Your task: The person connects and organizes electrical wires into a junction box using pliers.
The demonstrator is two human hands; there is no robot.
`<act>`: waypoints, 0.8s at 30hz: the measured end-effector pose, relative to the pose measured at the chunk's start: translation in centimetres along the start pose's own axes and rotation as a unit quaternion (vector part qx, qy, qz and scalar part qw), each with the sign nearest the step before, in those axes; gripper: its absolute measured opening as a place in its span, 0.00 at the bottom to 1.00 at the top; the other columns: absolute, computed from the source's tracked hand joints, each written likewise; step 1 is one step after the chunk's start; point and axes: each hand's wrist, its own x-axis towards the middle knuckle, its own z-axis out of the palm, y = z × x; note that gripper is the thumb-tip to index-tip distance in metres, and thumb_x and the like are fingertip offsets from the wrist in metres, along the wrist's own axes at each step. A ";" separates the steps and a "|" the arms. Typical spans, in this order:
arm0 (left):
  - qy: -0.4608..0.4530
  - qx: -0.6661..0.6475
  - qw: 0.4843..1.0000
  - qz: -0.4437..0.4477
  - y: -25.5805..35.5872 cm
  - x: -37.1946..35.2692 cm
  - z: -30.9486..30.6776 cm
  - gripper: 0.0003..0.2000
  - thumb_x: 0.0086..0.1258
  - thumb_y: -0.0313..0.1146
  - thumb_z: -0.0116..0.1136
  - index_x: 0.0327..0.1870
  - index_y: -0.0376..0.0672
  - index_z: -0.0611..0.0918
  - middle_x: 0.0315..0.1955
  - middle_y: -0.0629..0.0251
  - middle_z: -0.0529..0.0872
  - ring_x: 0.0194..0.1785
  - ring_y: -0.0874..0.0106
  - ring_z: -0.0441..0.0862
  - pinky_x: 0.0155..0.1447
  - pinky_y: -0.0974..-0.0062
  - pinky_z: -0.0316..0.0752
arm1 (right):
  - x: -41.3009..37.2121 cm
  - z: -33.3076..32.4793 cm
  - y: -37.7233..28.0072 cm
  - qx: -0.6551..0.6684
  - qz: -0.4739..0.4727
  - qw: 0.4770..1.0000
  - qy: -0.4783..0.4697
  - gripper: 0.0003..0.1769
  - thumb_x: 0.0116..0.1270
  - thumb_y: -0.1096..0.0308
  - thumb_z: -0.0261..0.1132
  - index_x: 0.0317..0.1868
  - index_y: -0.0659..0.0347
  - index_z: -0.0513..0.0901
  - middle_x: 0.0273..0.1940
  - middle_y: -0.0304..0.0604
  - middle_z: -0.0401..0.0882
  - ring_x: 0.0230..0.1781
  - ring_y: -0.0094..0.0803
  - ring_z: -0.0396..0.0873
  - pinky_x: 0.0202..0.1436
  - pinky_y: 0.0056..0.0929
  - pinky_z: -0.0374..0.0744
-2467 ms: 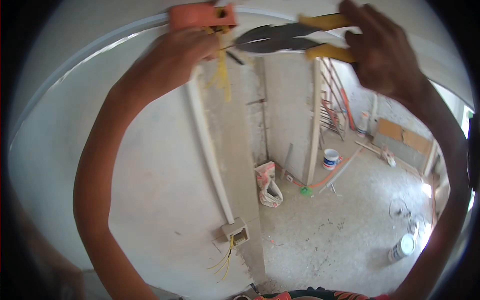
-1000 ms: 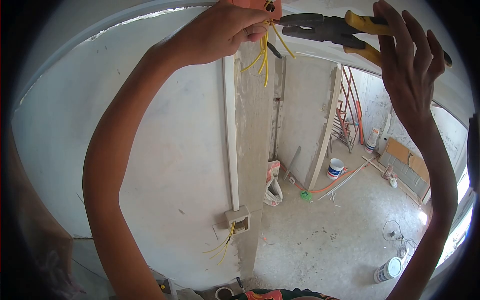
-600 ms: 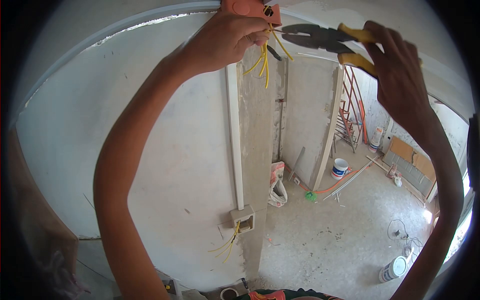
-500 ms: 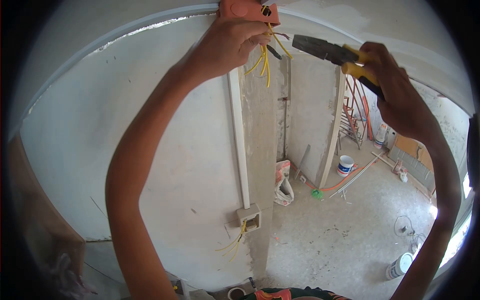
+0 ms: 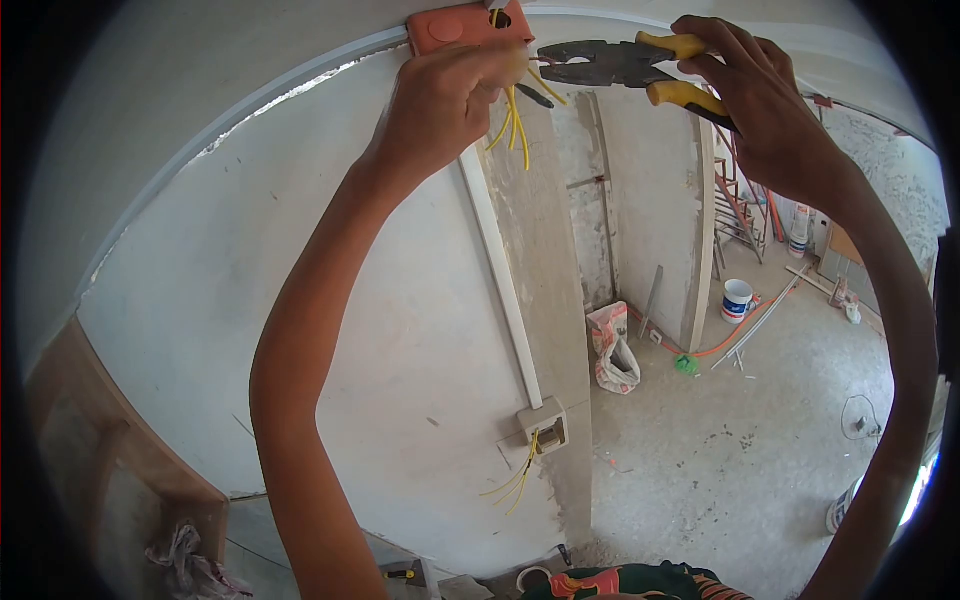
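My right hand grips a pair of combination pliers by its yellow-and-black handles. The plier jaws are parted and point left, their tips right at the bare twisted wire end by my left fingers. My left hand is closed in a pinch on the yellow electrical wires, just below an orange junction box at the top of the wall. Several yellow ends hang down below the fingers, beside a short black cable end.
White trunking runs down the wall to a lower socket box with yellow wires hanging out. On the floor stand a sack, a white bucket and another bucket partly behind my right arm. A ladder-like frame leans beyond the partition.
The pliers have moved left and up to the wire end, and their jaws and handles have spread apart. My left hand stays pinched on the wires. The view has shifted slightly.
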 end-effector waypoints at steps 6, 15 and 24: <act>0.014 0.025 0.999 0.016 0.0 -0.1 0.4 0.11 0.61 0.20 0.64 0.45 0.35 0.83 0.35 0.55 0.87 0.36 0.61 0.85 0.42 0.68 0.79 | -0.6 0.0 -0.1 -0.005 0.000 1.000 -0.011 0.28 0.58 0.90 0.58 0.60 0.63 0.73 0.68 0.43 0.61 0.71 0.42 0.61 0.74 0.49 0.61; -0.021 0.016 1.000 0.013 0.4 0.2 0.1 0.14 0.63 0.19 0.60 0.51 0.37 0.82 0.38 0.55 0.87 0.40 0.63 0.86 0.45 0.69 0.81 | -0.3 -0.5 -0.1 0.025 0.020 0.999 -0.025 0.18 0.60 0.81 0.65 0.51 0.70 0.80 0.57 0.47 0.71 0.56 0.41 0.73 0.57 0.45 0.73; -0.120 -0.029 0.992 -0.021 1.2 1.5 -1.0 0.10 0.67 0.22 0.59 0.47 0.39 0.84 0.35 0.59 0.88 0.39 0.66 0.86 0.44 0.70 0.81 | -0.4 0.0 0.2 -0.005 -0.008 1.000 0.022 0.13 0.57 0.79 0.68 0.44 0.72 0.84 0.50 0.47 0.74 0.48 0.43 0.78 0.50 0.44 0.80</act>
